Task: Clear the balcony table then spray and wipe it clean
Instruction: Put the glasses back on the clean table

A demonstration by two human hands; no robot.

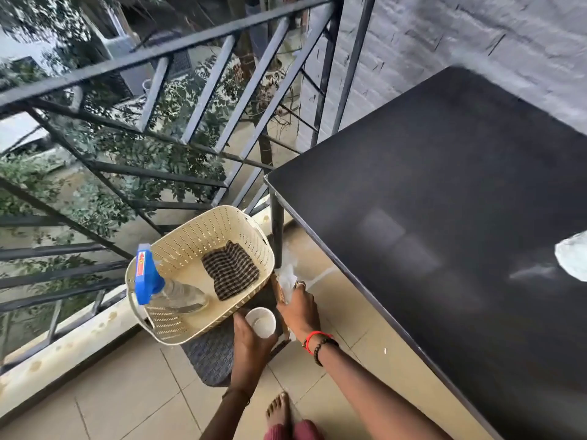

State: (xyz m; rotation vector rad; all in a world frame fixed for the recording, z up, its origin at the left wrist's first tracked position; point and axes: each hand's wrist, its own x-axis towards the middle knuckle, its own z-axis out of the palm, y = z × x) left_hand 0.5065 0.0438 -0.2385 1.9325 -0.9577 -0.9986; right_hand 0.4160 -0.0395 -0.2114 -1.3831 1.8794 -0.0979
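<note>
A black balcony table (pixel 444 192) fills the right side; a crumpled clear plastic bag (pixel 573 260) lies at its right edge. Below its left corner, a cream perforated basket (pixel 178 246) sits on a dark woven stool (pixel 212 354). Inside the basket lie a clear spray bottle with a blue trigger head (pixel 149 277) and a folded brown checked cloth (pixel 230 273). My left hand (pixel 251 338) holds a small white paper cup (pixel 260 322) beside the basket. My right hand (pixel 298 309) grips a crumpled clear wrapper with a brown piece (pixel 284 282) just right of the basket.
A dark metal railing (pixel 203 100) runs along the left, with trees and a yard beyond. A grey brick wall (pixel 476 36) stands behind the table. The table leg (pixel 277 230) is next to the basket. Beige floor tiles and my bare foot (pixel 279 411) are below.
</note>
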